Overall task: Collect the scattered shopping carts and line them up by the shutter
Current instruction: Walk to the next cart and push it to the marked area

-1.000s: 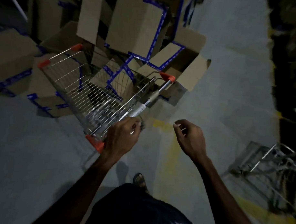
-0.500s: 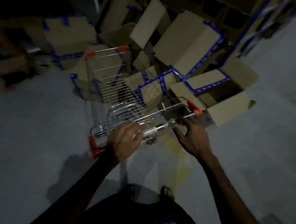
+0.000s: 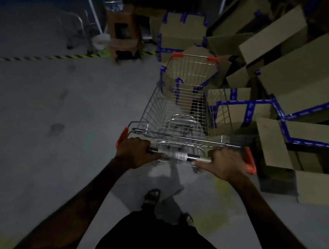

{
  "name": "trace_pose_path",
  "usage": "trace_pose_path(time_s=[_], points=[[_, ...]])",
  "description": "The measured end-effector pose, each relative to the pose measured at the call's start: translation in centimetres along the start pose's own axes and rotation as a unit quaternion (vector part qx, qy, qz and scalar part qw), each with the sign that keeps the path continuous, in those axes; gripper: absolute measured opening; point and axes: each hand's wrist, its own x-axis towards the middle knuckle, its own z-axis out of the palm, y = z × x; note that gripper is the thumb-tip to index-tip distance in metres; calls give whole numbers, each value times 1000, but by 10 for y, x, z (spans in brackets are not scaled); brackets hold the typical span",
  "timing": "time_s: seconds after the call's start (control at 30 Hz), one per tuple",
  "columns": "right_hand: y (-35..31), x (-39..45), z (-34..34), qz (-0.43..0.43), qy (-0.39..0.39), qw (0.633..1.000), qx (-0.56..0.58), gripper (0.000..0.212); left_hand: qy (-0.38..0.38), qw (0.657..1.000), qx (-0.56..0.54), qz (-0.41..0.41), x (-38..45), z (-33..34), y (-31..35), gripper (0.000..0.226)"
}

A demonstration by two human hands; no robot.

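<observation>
Head view shows us one shopping cart at the centre of the picture, its basket pointing to 12 o'clock. The left hand has its fingers wrapped around the handle bar near the left orange end cap, and the right hand grips the same bar near the right cap. From 12 to 3 o'clock we see cardboard boxes with blue tape, just beside the cart. A striped floor line runs at 10 o'clock
</observation>
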Motion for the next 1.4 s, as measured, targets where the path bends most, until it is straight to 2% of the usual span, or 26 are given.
trace_pose_path(time_s=[0.23,0.4,0.47,0.6,0.73,0.87,1.0,1.1,1.17,1.27,1.4], points=[[-9,8,9,-106,17,994,-10,103,49,996,10,-71,-69,38,-10,92],[-46,30,-1,-182,10,983,17,102,36,989,-19,-143,-111,40,-22,74],[-64,39,-2,-200,8,979,39,93,52,985,-23,-162,-127,44,-33,69],[-114,51,-13,-246,-26,968,37,72,64,973,-15,-220,-150,58,-69,78],[-168,66,-10,-266,-25,963,46,96,40,963,-22,-266,-174,67,-111,86],[-224,75,-13,-291,-51,953,62,81,38,952,-34,-302,-194,71,-154,89],[-288,78,-29,-309,-77,948,2,74,34,944,-46,-326,-210,74,-208,97],[-336,78,-41,-318,-70,945,-17,62,18,943,-60,-326,-220,74,-251,100],[-369,80,-47,-317,-92,944,-18,58,14,944,-64,-324,-224,73,-283,100],[-419,91,-42,-311,-75,947,-20,64,-2,941,-78,-329,-230,69,-333,101],[-477,116,-29,-275,-50,959,-33,91,-29,930,-107,-349,-231,56,-390,104]])
